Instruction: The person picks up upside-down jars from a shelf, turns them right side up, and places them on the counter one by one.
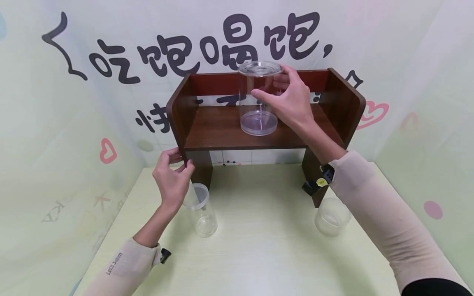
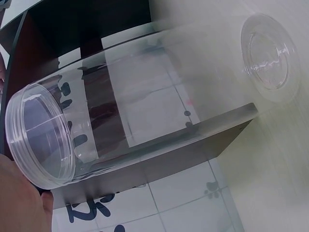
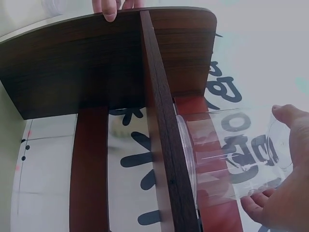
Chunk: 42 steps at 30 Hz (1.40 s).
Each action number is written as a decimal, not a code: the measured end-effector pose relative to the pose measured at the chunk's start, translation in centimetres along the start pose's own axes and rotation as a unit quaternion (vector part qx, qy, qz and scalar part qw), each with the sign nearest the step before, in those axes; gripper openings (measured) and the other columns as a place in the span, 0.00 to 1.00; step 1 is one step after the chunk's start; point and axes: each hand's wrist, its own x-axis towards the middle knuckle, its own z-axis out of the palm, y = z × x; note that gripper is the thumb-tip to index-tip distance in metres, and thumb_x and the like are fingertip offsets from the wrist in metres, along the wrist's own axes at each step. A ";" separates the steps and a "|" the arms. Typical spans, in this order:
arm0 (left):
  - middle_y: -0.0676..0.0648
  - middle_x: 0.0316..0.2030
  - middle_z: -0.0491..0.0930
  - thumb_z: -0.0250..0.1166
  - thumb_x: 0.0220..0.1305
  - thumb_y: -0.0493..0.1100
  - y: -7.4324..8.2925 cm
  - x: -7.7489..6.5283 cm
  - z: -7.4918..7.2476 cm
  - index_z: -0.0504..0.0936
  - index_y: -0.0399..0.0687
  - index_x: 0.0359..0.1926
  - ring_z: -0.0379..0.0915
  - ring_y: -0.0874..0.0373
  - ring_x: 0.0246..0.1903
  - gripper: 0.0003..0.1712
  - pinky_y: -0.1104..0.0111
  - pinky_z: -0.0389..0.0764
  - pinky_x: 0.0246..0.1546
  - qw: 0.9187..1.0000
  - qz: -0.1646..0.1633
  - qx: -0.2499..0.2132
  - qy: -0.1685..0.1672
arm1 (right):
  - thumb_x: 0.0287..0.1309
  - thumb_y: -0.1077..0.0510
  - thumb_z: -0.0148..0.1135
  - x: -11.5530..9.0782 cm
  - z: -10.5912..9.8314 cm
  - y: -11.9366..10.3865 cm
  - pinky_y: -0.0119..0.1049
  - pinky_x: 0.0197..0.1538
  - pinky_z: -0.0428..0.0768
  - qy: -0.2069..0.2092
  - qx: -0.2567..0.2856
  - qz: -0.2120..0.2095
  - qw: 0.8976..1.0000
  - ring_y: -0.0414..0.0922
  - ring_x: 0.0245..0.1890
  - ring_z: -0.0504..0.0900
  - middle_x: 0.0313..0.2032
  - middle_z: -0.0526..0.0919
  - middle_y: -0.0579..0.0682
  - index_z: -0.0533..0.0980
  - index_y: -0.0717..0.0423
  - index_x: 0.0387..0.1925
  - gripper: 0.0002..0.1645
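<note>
My right hand point(image 1: 290, 100) grips a clear plastic jar point(image 1: 258, 96) near its top, thumb on one side and fingers on the other. The jar stands upright over the upper board of a dark brown wooden shelf point(image 1: 218, 127), its ringed lower end right at the board. With my left hand point(image 1: 172, 176) I pinch the front edge of the shelf's left side panel point(image 3: 72, 53); part of the fingers is hidden behind it. Just below this hand, a tall clear jar point(image 1: 205, 218) with a ribbed translucent lid point(image 2: 41, 137) stands on the table.
Another clear container point(image 1: 332, 218) stands on the pale table point(image 1: 259, 246) by the shelf's right leg, partly behind my right sleeve. Behind the shelf hangs a printed backdrop point(image 1: 118, 33) with large dark characters. Backdrop panels also flank the table at both sides.
</note>
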 end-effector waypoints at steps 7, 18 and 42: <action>0.37 0.47 0.86 0.75 0.60 0.29 0.0 0.0 0.0 0.83 0.34 0.55 0.85 0.48 0.45 0.22 0.83 0.83 0.40 1.000 -0.003 0.001 0.001 | 0.53 0.41 0.81 -0.8 -1.1 -0.4 0.36 0.67 0.81 -0.001 0.018 -0.010 1.000 0.46 0.62 0.83 0.63 0.83 0.53 0.67 0.51 0.76 0.53; 0.37 0.47 0.86 0.74 0.60 0.28 0.2 0.1 0.0 0.83 0.33 0.55 0.85 0.47 0.45 0.22 0.84 0.82 0.39 1.000 -0.004 0.003 0.001 | 0.56 0.44 0.80 -2.7 -3.2 -1.1 0.37 0.63 0.84 -0.007 0.028 -0.031 0.999 0.44 0.59 0.85 0.61 0.85 0.51 0.67 0.49 0.76 0.51; 0.36 0.47 0.86 0.75 0.59 0.27 0.1 0.1 0.1 0.83 0.33 0.56 0.84 0.50 0.45 0.23 0.83 0.83 0.39 1.000 -0.003 0.001 0.000 | 0.55 0.59 0.81 -7.2 -8.2 -1.5 0.33 0.60 0.86 -0.020 0.078 -0.041 0.996 0.45 0.53 0.87 0.61 0.83 0.53 0.71 0.49 0.73 0.46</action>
